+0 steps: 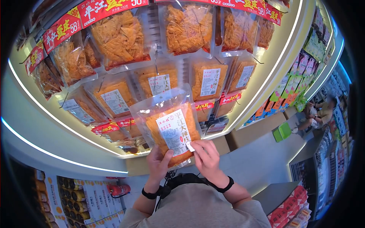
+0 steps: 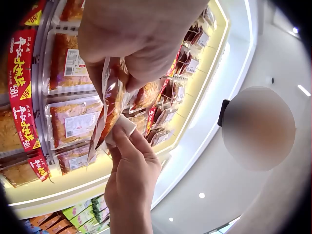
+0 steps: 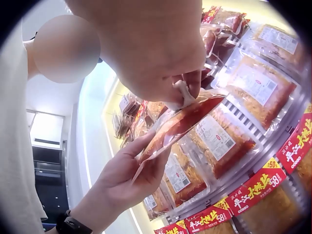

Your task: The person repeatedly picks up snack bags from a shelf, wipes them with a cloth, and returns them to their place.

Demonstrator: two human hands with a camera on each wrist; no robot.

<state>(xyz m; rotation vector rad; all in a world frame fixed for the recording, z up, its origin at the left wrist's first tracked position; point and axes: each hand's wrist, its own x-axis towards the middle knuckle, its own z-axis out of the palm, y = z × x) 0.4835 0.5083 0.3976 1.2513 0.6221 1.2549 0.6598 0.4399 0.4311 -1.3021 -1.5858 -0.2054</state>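
Note:
A clear plastic packet of orange-brown spicy snack slices (image 1: 152, 125) with a white label (image 1: 174, 129) is held up in front of the shelves. My left hand (image 1: 156, 166) grips its lower left corner, thumb over the front. At the lower right, my right hand (image 1: 207, 157) pinches a small folded white tissue (image 1: 190, 146) against the packet's front. From the left wrist view the packet (image 2: 113, 100) appears edge-on, the tissue (image 2: 124, 127) between the right hand's fingertips and its face. The right wrist view shows the tissue (image 3: 184, 93) bunched in the fingers.
Hanging packets (image 1: 121, 38) of similar snacks fill the lit curved rack, with red price strips (image 1: 114, 9) along it. Low at left is a fire extinguisher (image 1: 118, 189). A person (image 1: 323, 112) sits farther off by a green basket (image 1: 282, 132). Red boxes (image 1: 291, 205) stand lower right.

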